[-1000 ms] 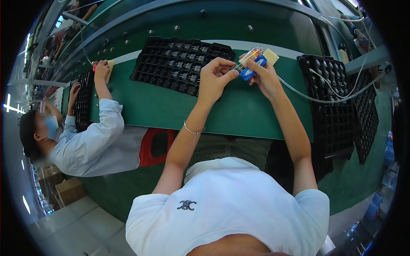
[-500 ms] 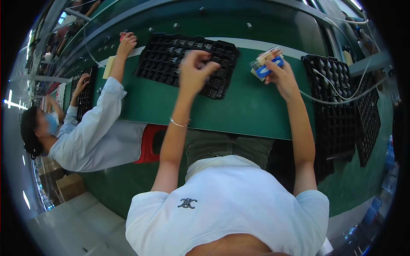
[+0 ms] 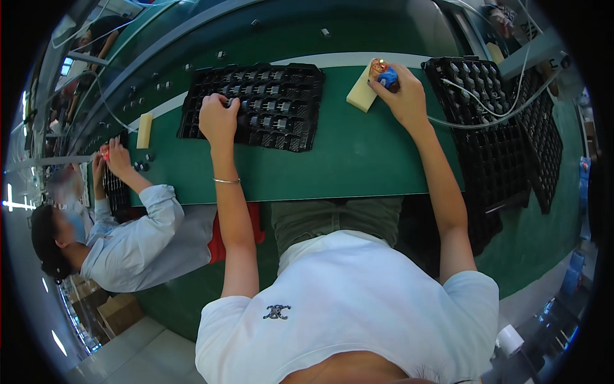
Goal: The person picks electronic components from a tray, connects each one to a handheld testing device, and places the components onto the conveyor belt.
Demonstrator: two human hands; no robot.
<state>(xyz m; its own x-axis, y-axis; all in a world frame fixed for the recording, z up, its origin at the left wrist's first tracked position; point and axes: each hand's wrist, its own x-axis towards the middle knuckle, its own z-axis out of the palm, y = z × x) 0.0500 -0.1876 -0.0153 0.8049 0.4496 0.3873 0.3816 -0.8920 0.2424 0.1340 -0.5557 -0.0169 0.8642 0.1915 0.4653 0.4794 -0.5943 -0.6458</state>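
My left hand (image 3: 219, 121) is over the left part of a black compartment tray (image 3: 297, 137), with fingers and thumb bent together. Whatever may be between its fingertips is hidden. Several small metallic parts (image 3: 278, 107) sit in the tray's pockets. My right hand (image 3: 404, 96) grips a small blue device (image 3: 387, 78) whose top is copper-orange with a bright spot; its exact kind is unclear. That device is held at the upper right end of a pale yellow block (image 3: 362, 95), which lies on the green table (image 3: 345, 169).
At the right, black trays (image 3: 489, 163) with parts overlap, crossed by pale hoses (image 3: 486, 125). Loose parts (image 3: 325, 32) lie on the green surface beyond the pale strip. A co-worker (image 3: 137, 237) sits at the left, a red object (image 3: 104, 152) at their hands, near another yellow block (image 3: 144, 131).
My left hand has moved left over the tray. My right hand has turned the blue device, exposing its copper-orange top. The camera view has shifted, and the co-worker's raised hand has come down.
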